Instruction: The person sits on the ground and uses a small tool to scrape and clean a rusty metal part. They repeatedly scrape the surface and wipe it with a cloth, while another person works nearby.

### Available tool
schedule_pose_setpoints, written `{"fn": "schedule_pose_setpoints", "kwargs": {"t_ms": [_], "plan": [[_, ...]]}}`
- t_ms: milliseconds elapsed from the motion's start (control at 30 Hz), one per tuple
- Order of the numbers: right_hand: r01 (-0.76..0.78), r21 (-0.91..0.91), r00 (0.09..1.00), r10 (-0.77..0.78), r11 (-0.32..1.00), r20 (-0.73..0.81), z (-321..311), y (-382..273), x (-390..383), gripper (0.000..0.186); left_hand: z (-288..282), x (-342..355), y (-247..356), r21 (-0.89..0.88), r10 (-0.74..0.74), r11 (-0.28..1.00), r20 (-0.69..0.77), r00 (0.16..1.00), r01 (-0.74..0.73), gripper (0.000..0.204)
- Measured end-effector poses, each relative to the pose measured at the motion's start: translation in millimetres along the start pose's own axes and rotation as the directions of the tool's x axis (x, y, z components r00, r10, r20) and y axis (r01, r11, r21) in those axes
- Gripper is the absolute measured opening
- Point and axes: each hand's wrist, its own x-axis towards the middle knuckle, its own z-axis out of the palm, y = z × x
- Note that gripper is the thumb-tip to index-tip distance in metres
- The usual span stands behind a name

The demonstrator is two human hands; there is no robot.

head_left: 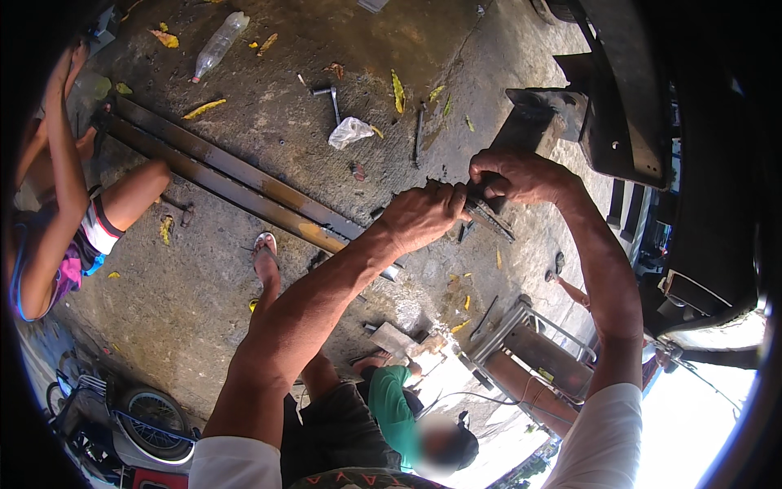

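Observation:
Both arms reach out ahead of me over the stained concrete. My left hand [423, 216] is closed, its fingers pinching a dark, greasy metal part [491, 222] with a flat, elongated end. Close beside it, my right hand [521, 177] curls its fingers around the same part from the other side. The fingers hide much of the part, so I cannot tell its exact kind. Below and left of the hands lie two long rusty metal bars [244, 183], side by side on the ground.
A wrench-like tool [335, 102], plastic bag [351, 133] and clear bottle [221, 47] lie on the ground. Dark vehicle bodywork [623, 98] stands at right. One person [61, 212] sits at left; another in green [397, 407] is nearby. A metal-framed seat [542, 359] stands lower right.

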Motion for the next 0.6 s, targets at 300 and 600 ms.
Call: {"fn": "schedule_pose_setpoints", "kwargs": {"t_ms": [300,600], "plan": [[0.02,-0.007,1.0,-0.02,1.0,-0.013,2.8,3.7,1.0,0.028,2.2,-0.5,-2.1,0.015,-0.004,1.0,-0.016,1.0,0.005,0.049],[-0.08,0.055,0.997,0.079,0.995,0.021,3.3,-1.8,5.2,0.024,-1.5,0.1,-0.5,0.009,-0.008,1.0,0.001,1.0,0.008,0.047]]}}
